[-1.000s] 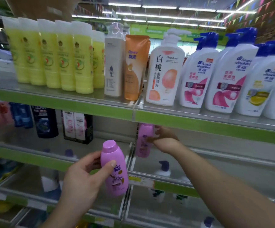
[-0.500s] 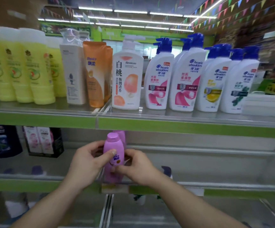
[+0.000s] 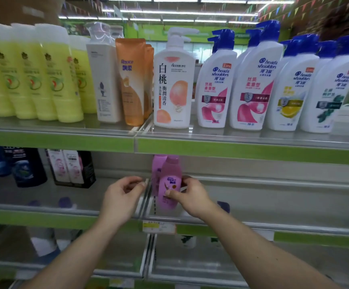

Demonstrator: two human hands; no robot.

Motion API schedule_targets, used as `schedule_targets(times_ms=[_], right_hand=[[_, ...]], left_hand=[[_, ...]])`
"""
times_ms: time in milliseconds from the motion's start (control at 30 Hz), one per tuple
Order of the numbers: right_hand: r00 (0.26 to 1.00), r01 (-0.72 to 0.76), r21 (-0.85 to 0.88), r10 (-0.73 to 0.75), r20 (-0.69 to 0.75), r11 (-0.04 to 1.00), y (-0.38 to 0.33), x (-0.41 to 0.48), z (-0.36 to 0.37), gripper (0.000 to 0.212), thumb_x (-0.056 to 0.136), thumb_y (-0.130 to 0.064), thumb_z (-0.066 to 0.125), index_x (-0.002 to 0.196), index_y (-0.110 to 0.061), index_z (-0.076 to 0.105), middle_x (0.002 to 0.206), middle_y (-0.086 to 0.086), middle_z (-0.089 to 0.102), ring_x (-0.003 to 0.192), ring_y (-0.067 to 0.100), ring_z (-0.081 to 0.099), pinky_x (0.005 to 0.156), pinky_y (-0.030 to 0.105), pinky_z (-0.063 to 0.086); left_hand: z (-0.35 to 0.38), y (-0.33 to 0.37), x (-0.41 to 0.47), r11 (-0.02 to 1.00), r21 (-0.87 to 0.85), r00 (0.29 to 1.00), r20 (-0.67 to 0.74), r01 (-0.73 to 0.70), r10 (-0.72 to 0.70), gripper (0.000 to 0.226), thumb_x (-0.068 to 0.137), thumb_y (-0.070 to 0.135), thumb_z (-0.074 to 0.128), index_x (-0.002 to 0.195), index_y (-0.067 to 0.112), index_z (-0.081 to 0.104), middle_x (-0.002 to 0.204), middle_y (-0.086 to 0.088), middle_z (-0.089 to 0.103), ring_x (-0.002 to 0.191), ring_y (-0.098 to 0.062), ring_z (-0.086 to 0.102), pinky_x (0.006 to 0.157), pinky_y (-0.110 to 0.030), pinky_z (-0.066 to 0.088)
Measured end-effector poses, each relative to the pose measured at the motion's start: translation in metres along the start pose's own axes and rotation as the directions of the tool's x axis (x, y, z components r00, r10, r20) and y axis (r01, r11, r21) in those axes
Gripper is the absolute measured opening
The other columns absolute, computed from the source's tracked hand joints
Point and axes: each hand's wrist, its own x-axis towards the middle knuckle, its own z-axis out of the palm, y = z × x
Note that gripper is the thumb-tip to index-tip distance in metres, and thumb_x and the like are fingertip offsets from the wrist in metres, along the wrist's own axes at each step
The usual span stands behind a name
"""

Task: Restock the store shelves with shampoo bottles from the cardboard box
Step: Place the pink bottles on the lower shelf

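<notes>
A small purple shampoo bottle (image 3: pixel 170 180) stands upright on the middle shelf (image 3: pixel 252 224), just right of the shelf divider. A second purple bottle (image 3: pixel 156 165) stands directly behind it. My right hand (image 3: pixel 190 197) grips the front bottle, thumb on its label and fingers round its right side. My left hand (image 3: pixel 121 197) hovers just left of the divider with fingers loosely curled, holding nothing and apart from the bottle. The cardboard box is out of view.
The top shelf (image 3: pixel 232 147) holds yellow tubes (image 3: pixel 50 80), an orange tube (image 3: pixel 129 80), a white peach pump bottle (image 3: pixel 173 86) and several blue-capped white bottles (image 3: pixel 252 90). Dark bottles (image 3: pixel 27 170) and boxed packs (image 3: pixel 71 167) stand left on the middle shelf.
My left hand let go of the purple bottle and drew back to the left. My right hand took it and stood it on the shelf in front of the other purple bottle.
</notes>
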Motion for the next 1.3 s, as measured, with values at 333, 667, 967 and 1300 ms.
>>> schedule_targets(times_ms=[333,667,967,1300], right_hand=[[1.000,0.005,-0.043,-0.005,-0.004,0.999,0.007,0.011,0.031,0.019,0.085,-0.038,0.075,0.091,-0.039,0.057,0.092,-0.015,0.070,0.084,0.008,0.069,0.081,0.037,0.061],[0.999,-0.014,-0.150,0.009,-0.035,0.989,0.000,0.014,0.042,0.025,0.087,-0.043,0.071,0.107,-0.031,0.061,0.096,-0.009,0.071,0.086,0.013,0.067,0.078,0.036,0.058],[0.988,-0.019,-0.139,-0.003,-0.153,0.990,0.009,-0.018,0.024,0.051,0.083,-0.030,0.077,0.129,-0.012,0.064,0.118,0.004,0.070,0.106,0.020,0.066,0.092,0.028,0.049],[0.937,-0.199,0.245,0.257,-0.235,0.949,0.097,-0.154,-0.005,0.006,0.089,-0.007,0.066,0.085,-0.010,0.070,0.071,0.010,0.066,0.050,0.010,0.063,0.047,0.018,0.047]], left_hand=[[-0.016,-0.018,-0.017,1.000,-0.011,0.998,-0.055,0.007,-0.007,0.012,0.090,0.016,0.072,0.091,0.027,0.073,0.086,-0.001,0.074,0.088,-0.022,0.069,0.073,-0.022,0.049],[-0.025,-0.026,-0.031,0.999,-0.024,0.997,-0.073,0.023,-0.025,0.017,0.091,0.017,0.071,0.090,0.034,0.072,0.090,0.004,0.074,0.089,-0.014,0.069,0.073,-0.020,0.049],[-0.002,-0.049,-0.071,0.995,-0.058,0.997,0.008,0.077,-0.077,0.010,0.093,0.009,0.067,0.100,0.013,0.073,0.094,-0.009,0.073,0.087,-0.022,0.067,0.073,-0.019,0.051],[0.039,-0.143,-0.160,0.966,0.049,0.959,0.117,0.252,-0.256,0.016,0.088,0.009,0.070,0.085,0.025,0.071,0.074,-0.005,0.067,0.071,-0.015,0.061,0.073,-0.028,0.050]])
